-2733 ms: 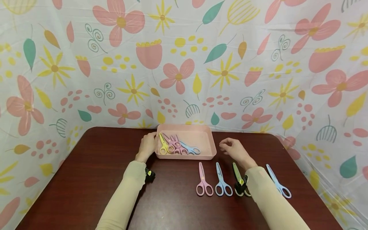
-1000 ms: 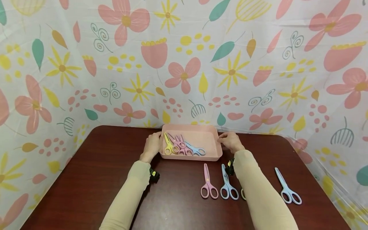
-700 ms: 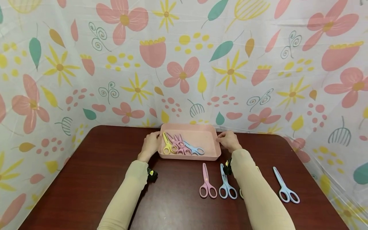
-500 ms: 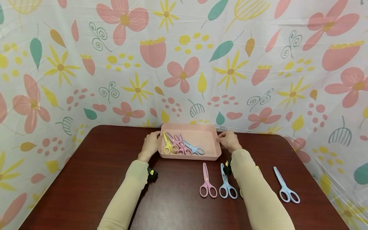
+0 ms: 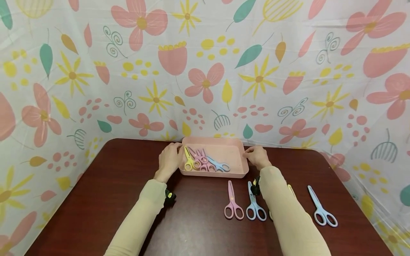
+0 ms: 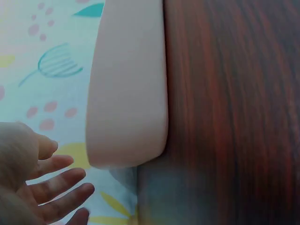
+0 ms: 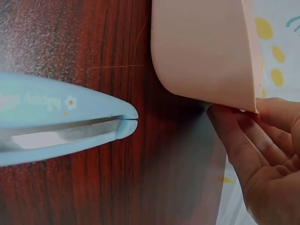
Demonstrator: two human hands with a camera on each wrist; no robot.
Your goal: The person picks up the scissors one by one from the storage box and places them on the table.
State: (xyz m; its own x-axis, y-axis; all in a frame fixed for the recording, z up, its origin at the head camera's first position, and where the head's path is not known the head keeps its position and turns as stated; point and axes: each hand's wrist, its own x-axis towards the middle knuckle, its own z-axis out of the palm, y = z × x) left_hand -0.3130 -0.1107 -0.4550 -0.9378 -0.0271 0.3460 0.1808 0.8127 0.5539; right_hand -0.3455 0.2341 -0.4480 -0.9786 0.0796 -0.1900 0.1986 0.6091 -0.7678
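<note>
A pink tray (image 5: 229, 156) stands at the back of the table, holding yellow scissors (image 5: 189, 161), several pink scissors (image 5: 203, 160) and blue scissors (image 5: 220, 165) in its left half. The left hand (image 5: 169, 160) is at the tray's left end; in the left wrist view its loosely spread fingers (image 6: 58, 187) are apart from the tray wall. At the opposite end, the right hand (image 5: 257, 156) pinches the tray's side, thumb at the rim and fingers against the outer wall (image 7: 201, 47).
In front of the tray lie pink scissors (image 5: 232, 202), blue scissors (image 5: 253, 204) and, farther right, light blue scissors (image 5: 321, 209). Another pair with a yellow part (image 5: 290, 190) is mostly hidden under the right sleeve (image 5: 288, 209). A flowered curtain (image 5: 205, 71) hangs behind the table.
The right hand has moved left from beside the tray to its right end and taken hold there. Lately the left hand has shifted slightly up at the left end.
</note>
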